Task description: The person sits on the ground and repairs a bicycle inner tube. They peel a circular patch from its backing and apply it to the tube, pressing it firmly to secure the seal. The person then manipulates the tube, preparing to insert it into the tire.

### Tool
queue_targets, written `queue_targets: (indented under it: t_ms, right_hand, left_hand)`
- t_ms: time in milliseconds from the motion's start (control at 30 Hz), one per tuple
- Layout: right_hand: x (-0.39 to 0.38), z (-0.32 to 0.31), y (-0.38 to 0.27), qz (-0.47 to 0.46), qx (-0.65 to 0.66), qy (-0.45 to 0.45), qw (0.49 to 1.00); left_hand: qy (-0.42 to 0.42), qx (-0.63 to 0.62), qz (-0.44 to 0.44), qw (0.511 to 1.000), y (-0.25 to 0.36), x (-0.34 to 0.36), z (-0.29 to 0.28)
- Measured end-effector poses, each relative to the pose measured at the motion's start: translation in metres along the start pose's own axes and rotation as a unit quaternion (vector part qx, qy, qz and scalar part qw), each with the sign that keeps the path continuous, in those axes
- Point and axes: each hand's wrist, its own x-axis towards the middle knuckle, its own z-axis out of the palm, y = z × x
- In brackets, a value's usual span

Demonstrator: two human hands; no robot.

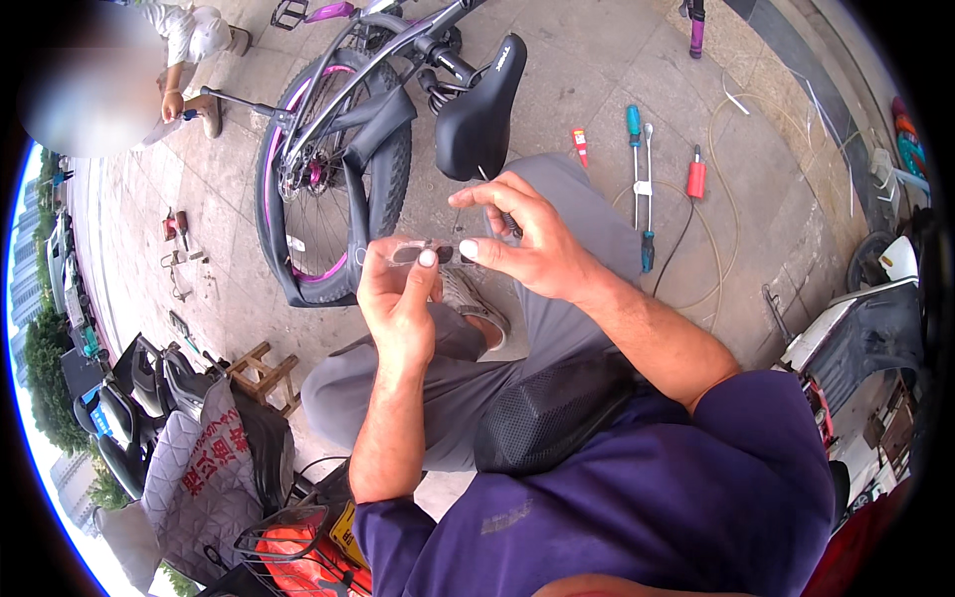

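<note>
Mid-frame: small clear plastic packet with dark oval patches, long axis left-right, between my thumbs | my left hand: thumb and fingers pinched on it | my right hand: thumb at its right end, index spread, other fingers curled round thin dark tool | just above: black bicycle saddle

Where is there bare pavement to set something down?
Bare pavement lies between the black saddle and the upper teal screwdriver handle, beyond the red tube; another patch, between the tyre and the red items. Crowded: around the red cylinder, right, and the quilted cover, lower left.
</note>
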Motion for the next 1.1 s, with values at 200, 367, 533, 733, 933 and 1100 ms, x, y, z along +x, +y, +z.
queue_targets:
  t_ms: [200, 367, 533, 733, 933, 1100]
  right_hand:
    - [0.017, -0.004, 0.002, -0.060, -0.042, -0.115, 0.991]
    - [0.024, -0.018, -0.008, -0.026, 0.003, -0.171, 0.985]
    - [0.037, -0.033, -0.037, -0.005, -0.068, -0.233, 0.970]
    - [0.040, -0.025, -0.036, 0.044, -0.067, -0.231, 0.970]
    - [0.006, -0.020, -0.026, 0.131, 0.119, -0.201, 0.964]
    - [-0.006, -0.008, -0.025, 0.211, 0.282, -0.171, 0.920]
  left_hand:
    - [-0.044, -0.072, -0.068, 0.994, -0.001, -0.003, -0.003]
    - [-0.073, -0.063, -0.086, 0.992, 0.003, -0.001, 0.005]
    - [-0.089, 0.025, 0.004, 0.996, 0.010, 0.003, 0.008]
    - [-0.088, 0.283, 0.167, 0.941, 0.022, 0.005, -0.001]
    - [-0.111, 0.294, 0.262, 0.912, 0.018, -0.017, 0.005]
    - [-0.081, 0.387, 0.340, 0.853, 0.025, -0.034, 0.008]
